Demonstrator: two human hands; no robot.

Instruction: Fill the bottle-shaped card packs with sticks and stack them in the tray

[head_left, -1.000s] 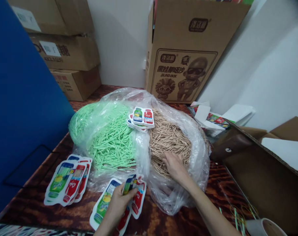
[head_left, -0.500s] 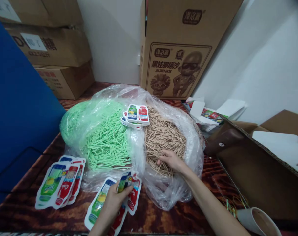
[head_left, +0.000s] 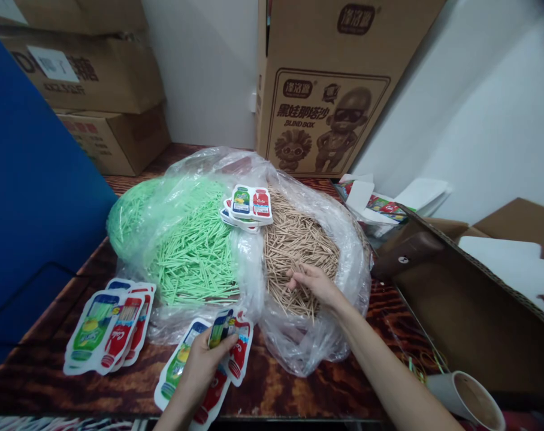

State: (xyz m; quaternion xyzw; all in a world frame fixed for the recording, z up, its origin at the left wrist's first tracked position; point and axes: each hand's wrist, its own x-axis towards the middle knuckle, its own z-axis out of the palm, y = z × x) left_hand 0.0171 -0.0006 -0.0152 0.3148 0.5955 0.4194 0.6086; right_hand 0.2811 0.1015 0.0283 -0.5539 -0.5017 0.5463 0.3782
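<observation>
In the head view, holds in the left hand [head_left: 199, 366] a bent, bottle-shaped, white-edged card pack [head_left: 240, 352], printed red on one half and blue and green on the other, with a narrow grip of thumb against fingers. Has a second green-and-red pack [head_left: 175, 374] flat on the dark red-brown, wood-patterned counter [head_left: 260, 398] beneath that hand, partly covered by it. Pinches with the right hand [head_left: 313, 282] what look like a few thin brown sticks [head_left: 296, 268], fingertips drawn close together, too fine to count, just above a heap of loose brown sticks [head_left: 303, 233] in crumpled clear plastic bagging [head_left: 250, 272]. Shows to the left of this a heap of pale green sticks [head_left: 198, 254], also in clear plastic. Bears, on the plastic between both heaps, a small stack of white bottle-printed cards [head_left: 249, 206]. Includes at the left a pile of overlapping green-and-red packs [head_left: 94, 332], at the right a pale cup [head_left: 443, 392] near a brown cardboard box [head_left: 461, 323].
</observation>
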